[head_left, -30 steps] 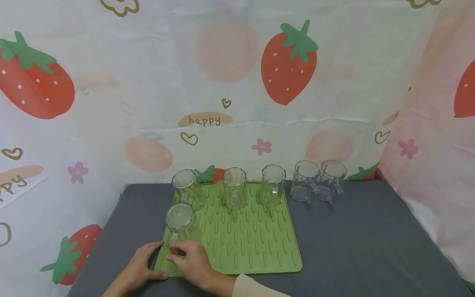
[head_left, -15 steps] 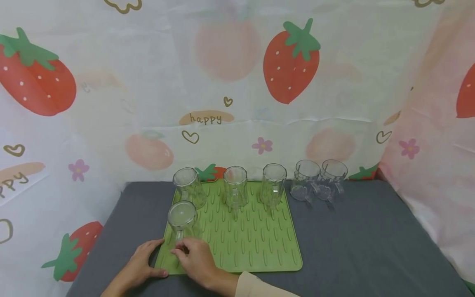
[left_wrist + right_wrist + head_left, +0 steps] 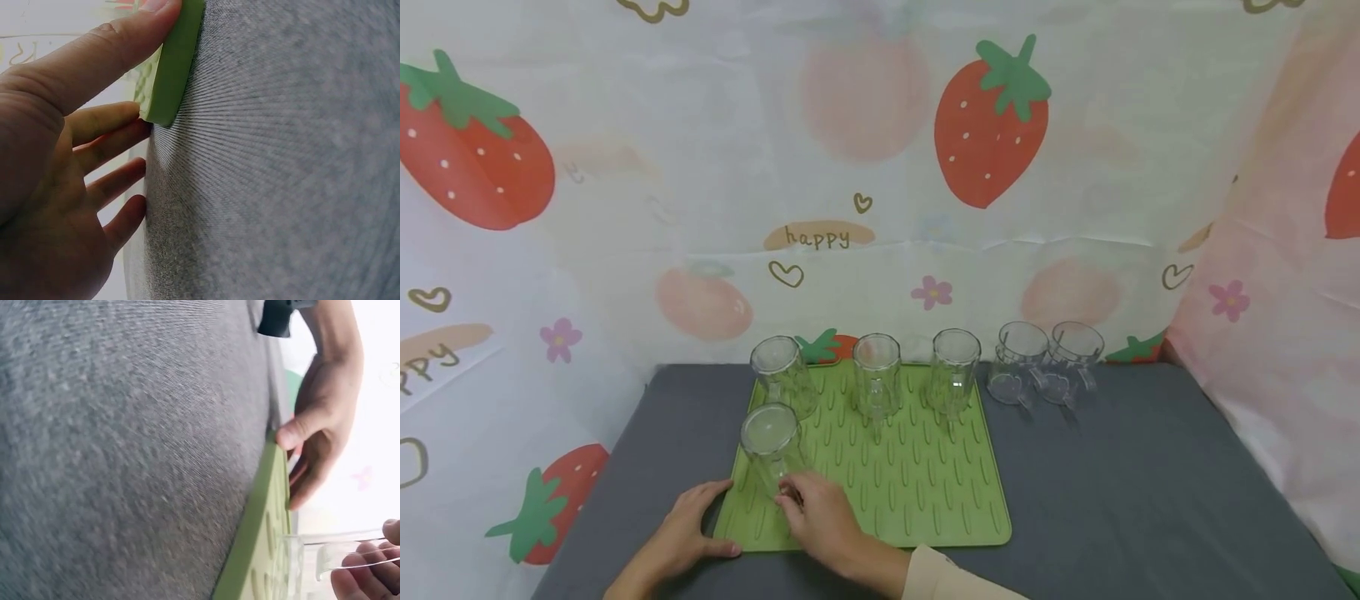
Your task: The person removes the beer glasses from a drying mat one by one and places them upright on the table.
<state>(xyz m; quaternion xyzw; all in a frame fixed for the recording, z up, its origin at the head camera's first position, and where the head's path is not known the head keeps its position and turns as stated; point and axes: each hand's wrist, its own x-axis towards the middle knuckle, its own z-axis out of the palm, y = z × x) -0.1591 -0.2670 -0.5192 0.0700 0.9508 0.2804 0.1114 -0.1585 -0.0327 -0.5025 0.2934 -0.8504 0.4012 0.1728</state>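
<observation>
A clear glass mug [image 3: 771, 433], base upward, stands on the front left part of the green ridged mat [image 3: 917, 500]. My right hand [image 3: 823, 518] pinches its handle between thumb and fingers, on the mug's front right side. In the right wrist view the mug's handle [image 3: 350, 557] shows between the fingertips. My left hand [image 3: 672, 532] rests at the mat's front left corner, thumb on the front edge and the other fingers spread along the left edge. The left wrist view shows the thumb [image 3: 119, 47] against the mat's green rim [image 3: 178, 75].
Along the mat's back edge stand three more glass mugs, a left one [image 3: 782, 379], a middle one [image 3: 877, 379] and a right one [image 3: 955, 375]. Right of the mat, two mugs [image 3: 1018, 367] stand rim up on the grey cloth [image 3: 1112, 483]. A strawberry-print curtain [image 3: 865, 183] hangs behind.
My right hand has moved a little to the right with the mug's handle, turning it from the front toward the front right. The left hand has stayed at the mat's corner.
</observation>
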